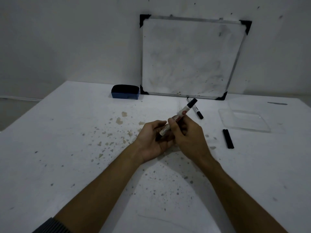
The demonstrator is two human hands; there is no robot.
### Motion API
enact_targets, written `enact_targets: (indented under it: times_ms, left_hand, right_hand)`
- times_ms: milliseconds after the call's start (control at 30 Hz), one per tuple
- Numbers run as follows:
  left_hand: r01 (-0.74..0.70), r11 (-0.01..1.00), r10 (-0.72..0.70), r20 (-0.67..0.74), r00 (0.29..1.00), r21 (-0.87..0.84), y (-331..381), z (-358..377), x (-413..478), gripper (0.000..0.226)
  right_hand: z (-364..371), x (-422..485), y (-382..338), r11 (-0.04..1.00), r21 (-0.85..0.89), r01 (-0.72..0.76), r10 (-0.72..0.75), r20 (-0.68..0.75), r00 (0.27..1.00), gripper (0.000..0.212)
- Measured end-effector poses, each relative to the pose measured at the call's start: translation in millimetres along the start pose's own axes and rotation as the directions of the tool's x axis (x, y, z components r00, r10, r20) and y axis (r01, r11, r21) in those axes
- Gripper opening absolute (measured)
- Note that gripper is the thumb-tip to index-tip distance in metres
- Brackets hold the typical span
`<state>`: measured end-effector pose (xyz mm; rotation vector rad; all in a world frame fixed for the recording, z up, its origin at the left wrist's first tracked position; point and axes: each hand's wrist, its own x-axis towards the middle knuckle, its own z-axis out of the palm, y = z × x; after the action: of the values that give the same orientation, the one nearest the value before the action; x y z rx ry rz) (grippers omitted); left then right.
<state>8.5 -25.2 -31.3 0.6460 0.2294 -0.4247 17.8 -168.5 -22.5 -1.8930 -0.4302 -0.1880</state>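
Note:
A white marker (183,112) with a black cap points up and to the right, held over the middle of the table. My right hand (186,137) grips its barrel with curled fingers and thumb. My left hand (154,140) lies palm up under the marker's lower end, fingers loosely curled round it. A small whiteboard (188,56) with black corners leans against the wall behind, its surface smudged.
A blue eraser (125,94) with a black pad sits left of the whiteboard. A second marker (196,110) lies below the board. A black stick-shaped object (228,138) lies at right, near a clear plastic tray (244,120). The white table (67,132) is stained with spots.

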Motion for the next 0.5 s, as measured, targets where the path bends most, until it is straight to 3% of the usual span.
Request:
enact_targets:
  times_ms: [167, 267, 367, 433, 500]
  left_hand:
    - [-0.001, 0.976, 0.004, -0.012, 1.0, 0.216, 9.0, 3.5, -7.7, 0.039]
    - [0.052, 0.891, -0.019, -0.075, 0.997, 0.452, 15.4, 2.8, -10.8, 0.047]
    - [0.086, 0.809, -0.075, -0.043, 0.996, 0.581, 22.2, -3.2, -13.9, 0.049]
    - [0.057, 0.793, -0.071, -0.001, 0.997, 0.606, 26.8, -7.3, -15.5, 0.044]
    - [-0.006, 0.768, -0.015, 0.028, 0.999, 0.641, 29.9, -11.0, -15.3, 0.04]
  right_hand:
    - [-9.1, 9.4, 4.0, 0.988, 0.108, -0.112, 0.121, -0.081, 0.989, 0.028]
    - [-18.1, 14.3, 8.7, 0.954, 0.195, -0.227, 0.242, -0.055, 0.969, 0.034]
    - [-27.1, 18.7, 13.7, 0.841, 0.329, -0.429, 0.449, 0.019, 0.893, 0.04]
    - [-34.3, 21.7, 17.6, 0.771, 0.408, -0.489, 0.515, 0.052, 0.856, 0.038]
    - [-41.1, 23.8, 23.3, 0.826, 0.3, -0.477, 0.485, 0.053, 0.873, 0.037]
